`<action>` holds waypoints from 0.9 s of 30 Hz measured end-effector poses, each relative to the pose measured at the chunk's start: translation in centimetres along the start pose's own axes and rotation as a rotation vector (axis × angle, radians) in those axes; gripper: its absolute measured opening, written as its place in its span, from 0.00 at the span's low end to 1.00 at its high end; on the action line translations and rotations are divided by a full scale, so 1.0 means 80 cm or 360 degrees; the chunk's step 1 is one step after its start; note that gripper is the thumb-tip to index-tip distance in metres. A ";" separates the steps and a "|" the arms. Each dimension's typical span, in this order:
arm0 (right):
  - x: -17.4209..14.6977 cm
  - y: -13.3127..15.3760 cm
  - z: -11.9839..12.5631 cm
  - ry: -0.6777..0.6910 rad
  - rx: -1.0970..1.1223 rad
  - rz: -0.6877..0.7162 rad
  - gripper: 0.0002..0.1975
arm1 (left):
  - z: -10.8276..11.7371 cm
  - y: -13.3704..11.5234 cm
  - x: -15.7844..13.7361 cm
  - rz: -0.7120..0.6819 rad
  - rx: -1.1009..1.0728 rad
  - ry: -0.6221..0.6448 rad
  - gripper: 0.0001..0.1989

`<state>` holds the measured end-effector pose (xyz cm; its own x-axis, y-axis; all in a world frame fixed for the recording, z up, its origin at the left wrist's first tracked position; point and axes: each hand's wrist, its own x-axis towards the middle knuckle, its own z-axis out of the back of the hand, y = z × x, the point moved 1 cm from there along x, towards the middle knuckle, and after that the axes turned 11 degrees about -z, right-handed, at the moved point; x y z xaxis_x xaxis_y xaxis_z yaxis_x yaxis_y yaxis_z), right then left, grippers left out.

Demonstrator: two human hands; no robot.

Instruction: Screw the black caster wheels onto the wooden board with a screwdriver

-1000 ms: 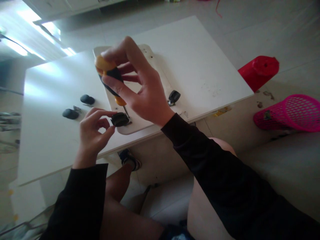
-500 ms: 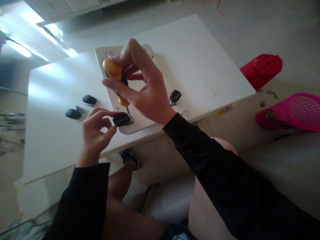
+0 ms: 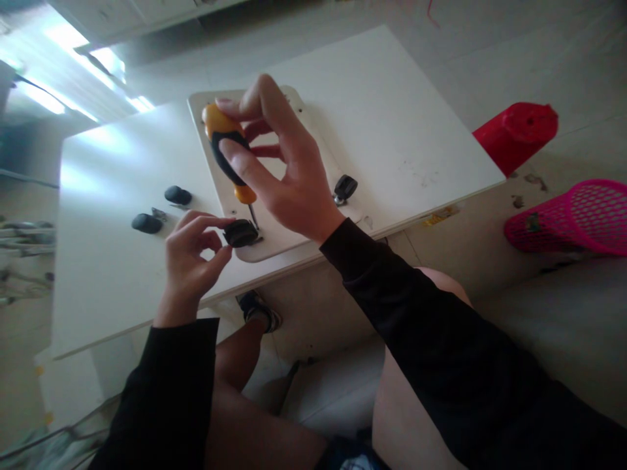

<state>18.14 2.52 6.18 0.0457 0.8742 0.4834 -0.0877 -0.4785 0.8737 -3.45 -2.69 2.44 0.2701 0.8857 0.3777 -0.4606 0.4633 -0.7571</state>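
My right hand (image 3: pixel 289 163) is closed round a yellow-and-black screwdriver (image 3: pixel 229 151), with the thumb on its black band and fingers near the top of the handle. The shaft points down at the base of a black caster wheel (image 3: pixel 240 233), near the front corner of a white rounded board (image 3: pixel 279 241). Whether the tip sits in a screw is too small to tell. My left hand (image 3: pixel 193 261) pinches that caster from the left between thumb and fingers. Another caster (image 3: pixel 345 187) stands at the board's right corner.
Two loose casters (image 3: pixel 177 194) (image 3: pixel 147 223) lie on the white table (image 3: pixel 102 281) left of the board. Beyond the table's right end are a red bin (image 3: pixel 519 134) and a pink mesh basket (image 3: pixel 568 219) on the floor. My legs are below the table's front edge.
My right thumb has shifted from beside the yellow handle top down onto the black band, and the handle has turned a little. My left hand keeps its pinch on the caster.
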 end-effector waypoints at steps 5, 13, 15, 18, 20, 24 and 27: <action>-0.001 -0.005 -0.002 0.0075 0.0037 0.0104 0.15 | 0.000 0.000 0.000 0.0007 -0.0048 -0.0010 0.17; -0.007 0.025 0.013 0.0152 -0.0203 0.0032 0.14 | 0.001 -0.001 0.001 -0.0006 -0.0029 -0.0008 0.15; -0.008 0.023 0.010 0.0207 -0.0054 0.0092 0.18 | 0.000 -0.002 0.000 -0.0008 0.0002 0.0006 0.14; -0.006 0.014 0.005 0.0227 -0.0008 0.0119 0.22 | 0.000 -0.002 -0.001 0.0003 0.0036 0.0021 0.14; -0.004 0.011 0.003 0.0174 -0.0092 0.0055 0.19 | 0.000 -0.001 -0.001 -0.0003 0.0039 0.0018 0.13; -0.002 0.016 0.007 0.0147 -0.0310 -0.0189 0.20 | 0.000 -0.001 -0.001 -0.0011 0.0041 0.0024 0.13; -0.005 0.022 0.009 0.0151 -0.0281 -0.0173 0.18 | -0.001 -0.002 0.000 0.0005 0.0029 0.0013 0.12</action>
<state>18.70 1.28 7.61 -0.0288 0.9277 0.3721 -0.2609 -0.3663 0.8932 -3.34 -2.78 2.49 0.2753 0.8869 0.3709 -0.4768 0.4610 -0.7484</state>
